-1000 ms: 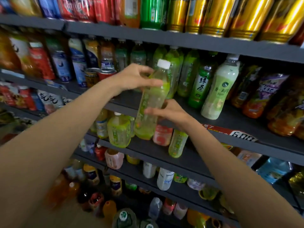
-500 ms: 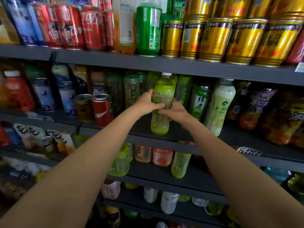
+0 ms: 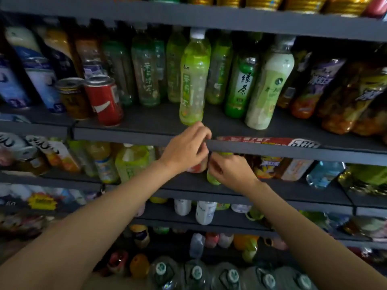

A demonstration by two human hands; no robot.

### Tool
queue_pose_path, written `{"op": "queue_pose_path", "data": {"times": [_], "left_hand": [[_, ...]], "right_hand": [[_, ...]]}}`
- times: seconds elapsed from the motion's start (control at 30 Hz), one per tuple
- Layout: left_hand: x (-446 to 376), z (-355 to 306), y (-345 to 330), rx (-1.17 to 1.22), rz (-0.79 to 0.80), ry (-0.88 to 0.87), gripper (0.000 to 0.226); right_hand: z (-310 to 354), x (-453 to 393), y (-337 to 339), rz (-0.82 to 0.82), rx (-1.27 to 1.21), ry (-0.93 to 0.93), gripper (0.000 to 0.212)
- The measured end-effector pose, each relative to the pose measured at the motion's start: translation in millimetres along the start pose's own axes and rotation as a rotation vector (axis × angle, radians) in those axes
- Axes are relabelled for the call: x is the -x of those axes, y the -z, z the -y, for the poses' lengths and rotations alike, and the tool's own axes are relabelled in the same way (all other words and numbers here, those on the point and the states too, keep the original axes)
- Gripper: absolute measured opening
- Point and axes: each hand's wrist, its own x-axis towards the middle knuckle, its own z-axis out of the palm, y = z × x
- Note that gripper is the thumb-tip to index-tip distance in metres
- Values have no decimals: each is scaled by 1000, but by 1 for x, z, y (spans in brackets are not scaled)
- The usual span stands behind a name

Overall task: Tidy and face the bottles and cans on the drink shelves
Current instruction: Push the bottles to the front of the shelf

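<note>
A light green tea bottle (image 3: 193, 80) with a white cap stands upright near the front of the middle shelf (image 3: 146, 130), free of both hands. Just below it, my left hand (image 3: 186, 148) hangs at the shelf edge with curled fingers, covering the top of a pink bottle (image 3: 198, 168) on the shelf underneath. Whether it holds that bottle is hidden. To its right, my right hand (image 3: 229, 171) grips a small green bottle (image 3: 212, 180) on that lower shelf.
A red can (image 3: 104, 101) and a brown can (image 3: 72, 97) stand left of the tea bottle. A dark green tea bottle (image 3: 240, 86) and a pale milky bottle (image 3: 268, 88) stand to its right. Gold cans (image 3: 303, 3) line the top shelf. Large water bottles (image 3: 196, 273) sit at the bottom.
Both hands let go of the light green tea bottle, which now stands on the middle shelf. They dropped to the shelf below, and the right hand took hold of a small green bottle.
</note>
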Motion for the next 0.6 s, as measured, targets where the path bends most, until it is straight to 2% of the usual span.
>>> {"op": "queue_pose_path", "data": {"times": [0.03, 0.1, 0.17, 0.23, 0.27, 0.33, 0.4, 0.47, 0.6], "left_hand": [[10, -2, -7, -45, 113, -58, 14], [22, -5, -14, -82, 322, 4, 16], [26, -11, -19, -92, 429, 160, 14], [29, -22, -20, -108, 461, 242, 16], [30, -28, -19, -119, 472, 248, 18], [37, -35, -19, -141, 505, 225, 21], [49, -35, -17, -167, 577, 266, 25], [57, -32, -14, -159, 635, 368, 28], [63, -23, -13, -106, 687, 557, 44]], "right_hand": [[-10, 9, -12, 157, 1, -152, 15], [-33, 20, -34, 328, -123, -506, 20], [-52, 20, -47, 322, -330, -798, 49], [-61, 11, -57, 231, -561, -1000, 80], [-62, 5, -66, 181, -678, -1066, 87], [-63, -6, -82, 102, -838, -1133, 91], [-62, -13, -94, 53, -881, -1170, 88], [-59, -13, -98, 22, -808, -1172, 88], [-33, 8, -89, 36, -497, -1064, 82]]}}
